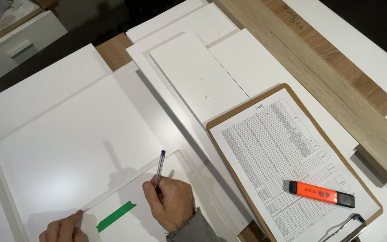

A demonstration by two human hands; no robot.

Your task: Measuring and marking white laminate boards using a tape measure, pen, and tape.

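My right hand (171,204) grips a clear pen with a blue cap (159,167), its tip down on a small white panel (148,179) near the bottom edge. A strip of green tape (115,216) lies stuck on that panel just left of the hand. My left hand (63,227) rests at the bottom left with its fingertips on the panel's left corner, holding nothing. The small panel lies on top of a larger white board (72,148).
A brown clipboard (229,117) with a printed table sheet lies to the right, an orange highlighter (321,193) on it. Several white boards (193,71) are stacked behind. Long wood-grain planks (319,67) run diagonally at the right. A white cabinet (19,40) stands top left.
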